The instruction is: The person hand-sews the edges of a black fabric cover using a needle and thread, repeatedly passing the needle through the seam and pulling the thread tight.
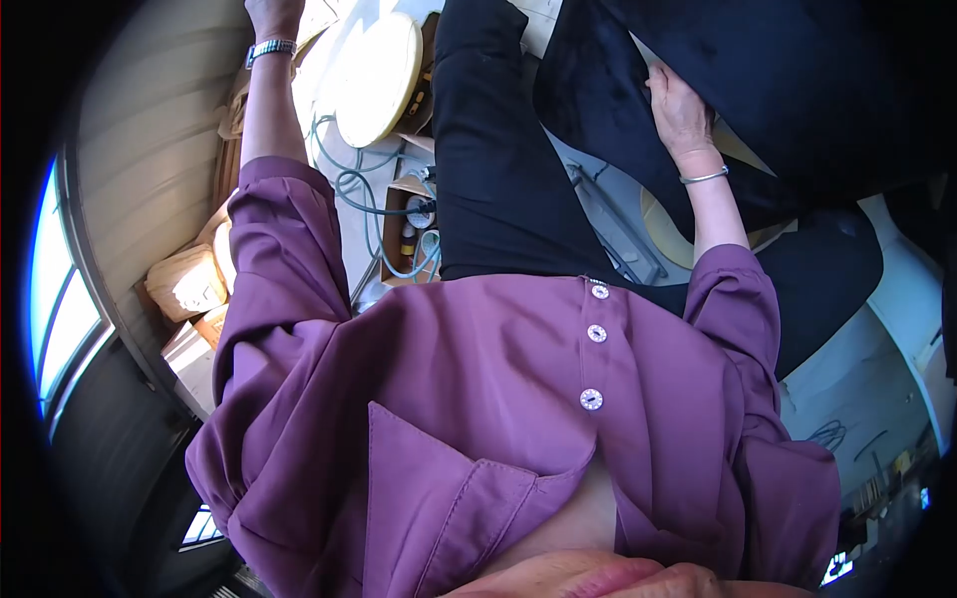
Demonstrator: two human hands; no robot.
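My left hand [274,14] reaches to the upper left, cut off by the top edge of the view. Only its back and the wrist, with a banded watch [270,50], are visible; the fingers are out of sight. On the right, my right hand [683,112] is at the edge of a large black cloth [807,90], its fingers partly hidden beneath the fold. The thumb shows, and the hand appears closed on the cloth. A bangle [705,175] circles that wrist. Another part of the black cloth hangs just left of the hand.
A round pale lid or seat [379,80] stands at the upper left. Below it, a green-blue cable [346,189] loops over an open cardboard box [404,239] with small items. Wrapped bundles [186,282] sit by the left wall. My legs in black trousers [508,179] extend forward.
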